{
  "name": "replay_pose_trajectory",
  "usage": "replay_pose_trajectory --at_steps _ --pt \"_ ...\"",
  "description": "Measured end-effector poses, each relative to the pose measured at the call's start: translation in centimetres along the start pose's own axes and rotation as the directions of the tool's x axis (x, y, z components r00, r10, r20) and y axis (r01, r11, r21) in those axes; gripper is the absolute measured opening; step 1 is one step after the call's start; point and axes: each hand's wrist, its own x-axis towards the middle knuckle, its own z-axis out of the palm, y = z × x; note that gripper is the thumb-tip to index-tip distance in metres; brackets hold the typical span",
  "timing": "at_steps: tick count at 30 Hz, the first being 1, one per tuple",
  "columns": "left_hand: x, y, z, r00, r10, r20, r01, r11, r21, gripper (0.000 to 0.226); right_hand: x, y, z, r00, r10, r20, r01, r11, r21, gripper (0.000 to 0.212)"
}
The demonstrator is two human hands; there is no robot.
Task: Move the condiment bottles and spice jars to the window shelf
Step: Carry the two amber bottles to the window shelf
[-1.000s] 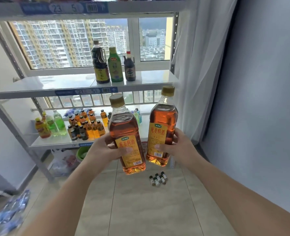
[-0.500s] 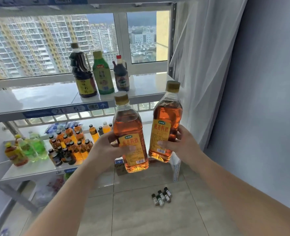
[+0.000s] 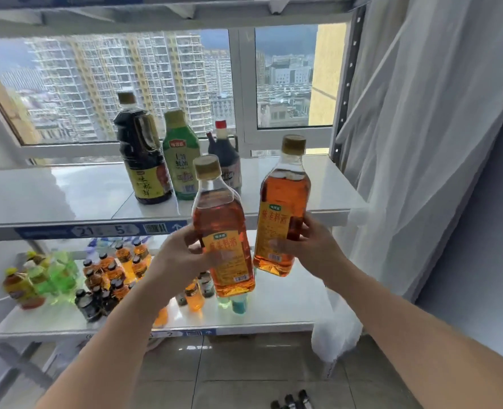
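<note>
A white, glossy window shelf (image 3: 67, 196) on a grey metal rack runs across the frame in front of a wide glass window (image 3: 126, 84) that shows tower blocks. A blue label strip (image 3: 97, 230) lines the shelf's front edge.

Three bottles stand upright and close together near the middle of the shelf, towards its back:
- a tall dark sauce bottle with a yellow label (image 3: 142, 154)
- a green plastic bottle with a white label (image 3: 181, 160)
- a small dark jug with a red cap (image 3: 225, 154)

Just in front of the shelf's edge, and partly above it, the left hand (image 3: 179, 255) holds a clear bottle of amber liquid with a gold cap (image 3: 223, 231). Its fingers are curled round the labelled body. The right hand (image 3: 312, 249) wraps its fingers round a second amber bottle with a gold cap (image 3: 282, 208), which is tilted slightly. Neither bottle touches the shelf.

Below the shelf, a lower white shelf (image 3: 274, 308) carries a crowd of small orange, green and dark drink bottles (image 3: 111, 276). To the right of the shelf hangs a sheer white curtain (image 3: 421, 143), with a grey-blue wall (image 3: 480, 261) beyond it. Beneath the rack lie beige floor tiles (image 3: 229, 373) and a few small dark vials (image 3: 291, 401).
</note>
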Motion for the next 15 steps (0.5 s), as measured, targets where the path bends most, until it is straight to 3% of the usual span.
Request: replay_pose_trajectory --at_steps 6,15 --pt "6.4 0.2 -0.6 1.0 -0.006 0.012 0.007 1.0 -0.023 0.033 8.5 -1.2 -0.6 0.999 -0.034 -0.003 0.033 0.999 -0.038 0.05" --pt "17.3 -0.8 -2.1 0.995 0.065 0.077 -0.067 0.998 0.022 0.041 18.7 -0.8 -1.2 0.999 -0.039 -0.028 0.035 0.993 -0.114 0.049"
